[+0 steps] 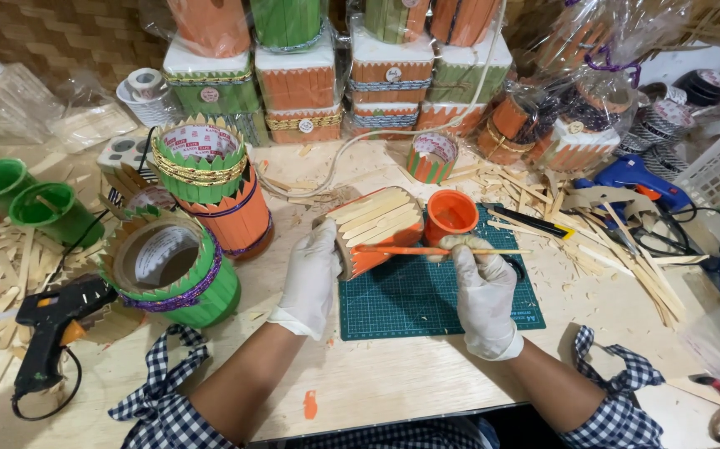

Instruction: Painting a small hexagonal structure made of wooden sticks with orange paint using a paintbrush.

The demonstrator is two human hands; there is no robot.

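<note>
Gloved hands [393,283] on stick holder [374,229], paintbrush [435,250]; orange cup [451,214] just behind.

A black glue gun [48,328] lies at the left edge of the tabletop [393,382]. Finished green and orange stick containers [210,187] stand beside it. A blue glue gun [630,176] lies at right among loose wooden sticks [618,241]. Wrapped boxes [298,79] are stacked behind.

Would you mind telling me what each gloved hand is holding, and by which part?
The left hand grips the stick-clad container by its left end. The right hand holds a thin paintbrush at mid-handle, across the container.
</note>
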